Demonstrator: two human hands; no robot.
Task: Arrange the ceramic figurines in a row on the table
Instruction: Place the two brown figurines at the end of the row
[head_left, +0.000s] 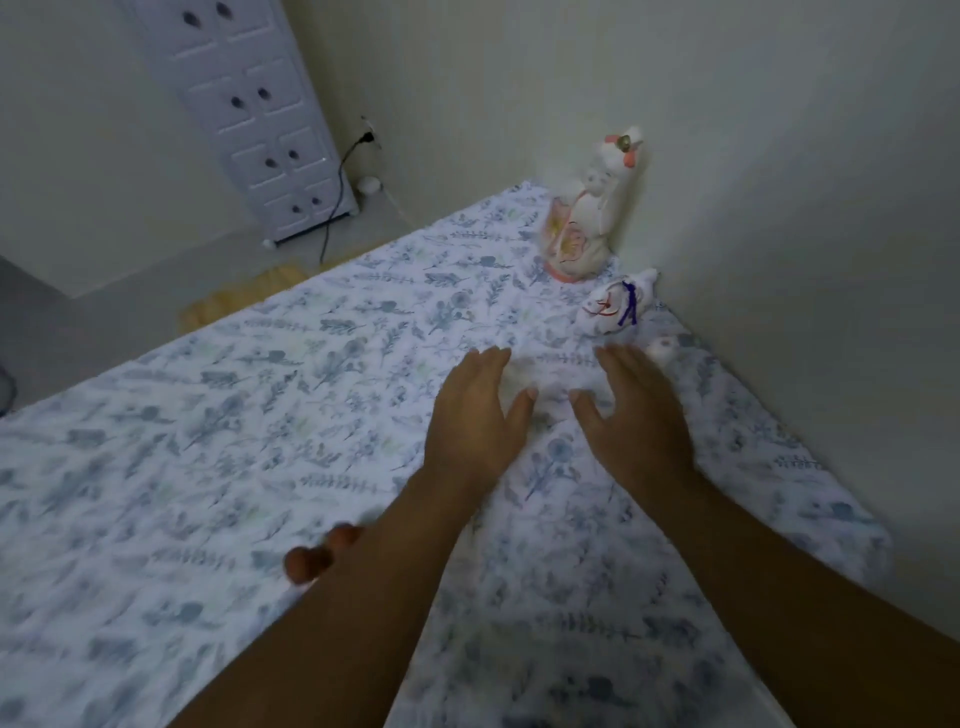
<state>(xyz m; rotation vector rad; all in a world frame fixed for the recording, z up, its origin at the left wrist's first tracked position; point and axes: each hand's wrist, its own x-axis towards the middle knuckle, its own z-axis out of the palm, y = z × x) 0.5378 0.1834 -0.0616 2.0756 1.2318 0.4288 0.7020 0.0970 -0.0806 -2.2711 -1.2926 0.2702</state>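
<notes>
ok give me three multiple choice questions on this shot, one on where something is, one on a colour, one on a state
1. Where does the tall figurine stand?
A. at the near table edge
B. at the far end of the table, close to the wall
C. on the floor

2. What colour is the cord on the small fox figurine?
A. purple
B. green
C. yellow

3. How are the left hand and right hand?
A. both closed in fists
B. one holds the tall figurine
C. both open, fingers spread above the tablecloth

Answers: 1 B, it stands by the wall at the far end. 2 A, a purple cord hangs at its neck. 3 C, fingers are spread and neither hand clearly grips anything.
</notes>
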